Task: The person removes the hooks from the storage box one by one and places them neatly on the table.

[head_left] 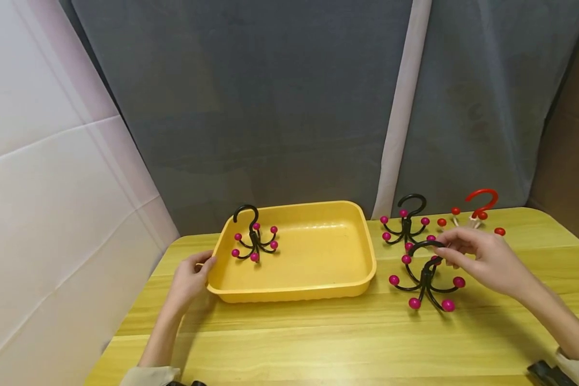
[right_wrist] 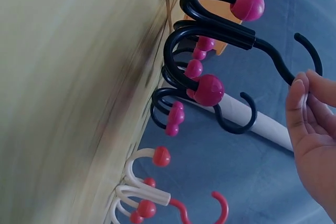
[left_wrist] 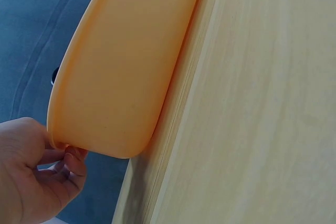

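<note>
With thumb and fingers, my left hand (head_left: 189,279) grips the left rim of a shallow yellow tray (head_left: 294,295); the left wrist view shows the pinch at the tray's corner. Inside the tray, toward its left, stands a black multi-arm hook hanger (head_left: 254,241) with pink ball tips. My right hand (head_left: 487,260) pinches the curved top hook of another black hanger (head_left: 425,276) with pink balls, right of the tray. In the right wrist view this held hanger (right_wrist: 228,32) hangs from thumb and fingertips. Whether its arms touch the table cannot be told.
Behind the held hanger stands a third black hanger (head_left: 406,225) with pink balls. A white hanger with a red hook (head_left: 487,201) and red balls is at the back right, partly hidden by my right hand. A grey curtain (head_left: 270,107) hangs behind the wooden table (head_left: 294,343).
</note>
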`<state>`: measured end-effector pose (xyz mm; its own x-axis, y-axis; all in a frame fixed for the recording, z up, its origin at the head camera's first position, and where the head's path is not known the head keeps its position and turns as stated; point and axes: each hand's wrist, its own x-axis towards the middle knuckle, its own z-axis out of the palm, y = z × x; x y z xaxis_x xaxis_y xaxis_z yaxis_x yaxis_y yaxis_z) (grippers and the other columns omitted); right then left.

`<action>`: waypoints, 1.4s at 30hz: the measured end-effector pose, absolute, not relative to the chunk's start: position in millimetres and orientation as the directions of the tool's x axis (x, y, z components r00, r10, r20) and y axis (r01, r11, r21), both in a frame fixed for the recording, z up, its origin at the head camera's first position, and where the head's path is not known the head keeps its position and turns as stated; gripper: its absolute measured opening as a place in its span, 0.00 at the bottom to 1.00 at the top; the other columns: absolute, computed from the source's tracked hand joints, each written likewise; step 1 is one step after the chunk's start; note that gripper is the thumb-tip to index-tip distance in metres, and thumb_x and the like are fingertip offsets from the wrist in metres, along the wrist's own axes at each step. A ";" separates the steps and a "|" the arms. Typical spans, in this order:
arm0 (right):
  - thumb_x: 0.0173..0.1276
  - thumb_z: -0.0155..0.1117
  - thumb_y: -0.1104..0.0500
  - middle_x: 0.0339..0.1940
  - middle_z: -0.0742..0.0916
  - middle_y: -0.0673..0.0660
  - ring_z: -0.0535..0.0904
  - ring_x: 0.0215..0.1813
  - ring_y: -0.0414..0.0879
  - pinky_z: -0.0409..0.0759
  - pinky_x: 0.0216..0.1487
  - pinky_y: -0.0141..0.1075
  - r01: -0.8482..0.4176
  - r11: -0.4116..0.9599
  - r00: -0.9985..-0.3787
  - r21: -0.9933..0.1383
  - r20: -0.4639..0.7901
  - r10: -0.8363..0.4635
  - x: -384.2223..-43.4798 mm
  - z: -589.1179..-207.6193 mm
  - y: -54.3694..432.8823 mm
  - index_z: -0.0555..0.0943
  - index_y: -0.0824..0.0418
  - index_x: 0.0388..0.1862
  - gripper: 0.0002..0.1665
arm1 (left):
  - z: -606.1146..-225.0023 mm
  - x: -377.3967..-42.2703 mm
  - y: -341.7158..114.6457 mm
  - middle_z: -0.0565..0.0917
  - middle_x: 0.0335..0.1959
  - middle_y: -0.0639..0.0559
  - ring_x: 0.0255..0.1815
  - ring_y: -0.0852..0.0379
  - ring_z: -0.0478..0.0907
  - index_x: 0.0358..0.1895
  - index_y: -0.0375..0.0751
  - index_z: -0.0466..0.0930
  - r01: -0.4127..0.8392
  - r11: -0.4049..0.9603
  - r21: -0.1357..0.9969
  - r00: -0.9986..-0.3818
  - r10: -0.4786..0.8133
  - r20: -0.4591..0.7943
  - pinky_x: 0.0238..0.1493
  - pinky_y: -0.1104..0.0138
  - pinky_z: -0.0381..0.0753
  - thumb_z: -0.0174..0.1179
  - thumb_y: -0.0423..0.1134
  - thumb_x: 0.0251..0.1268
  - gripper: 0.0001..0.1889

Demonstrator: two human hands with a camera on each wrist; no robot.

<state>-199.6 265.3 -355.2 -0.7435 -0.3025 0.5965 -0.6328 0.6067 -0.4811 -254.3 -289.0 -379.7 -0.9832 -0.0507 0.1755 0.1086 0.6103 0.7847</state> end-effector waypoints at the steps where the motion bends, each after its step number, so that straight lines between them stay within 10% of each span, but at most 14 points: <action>1: 0.60 0.72 0.74 0.30 0.85 0.44 0.81 0.28 0.37 0.77 0.35 0.22 -0.632 0.607 -0.745 -0.481 0.593 -0.306 -199.9 -355.7 266.2 0.84 0.60 0.42 0.15 | -380.0 -254.2 -289.0 0.81 0.51 0.28 0.41 0.46 0.81 0.63 0.23 0.75 0.108 0.609 0.785 -0.983 -0.050 0.174 0.32 0.72 0.77 0.54 0.35 0.78 0.20; 42: 0.68 0.70 0.64 0.42 0.87 0.46 0.79 0.41 0.37 0.76 0.41 0.26 -0.588 0.625 -0.797 -0.514 0.500 -0.338 -205.0 -333.0 269.3 0.84 0.50 0.52 0.15 | -377.2 -254.7 -286.4 0.81 0.53 0.28 0.44 0.42 0.81 0.63 0.22 0.75 0.100 0.633 0.768 -0.987 -0.035 0.157 0.34 0.73 0.78 0.53 0.36 0.79 0.20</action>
<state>-205.0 269.3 -333.0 -0.7969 -0.3385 0.5004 -0.5880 0.6245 -0.5140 -254.7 -286.4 -377.2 -0.9869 -0.0346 0.1574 0.1003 0.6326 0.7679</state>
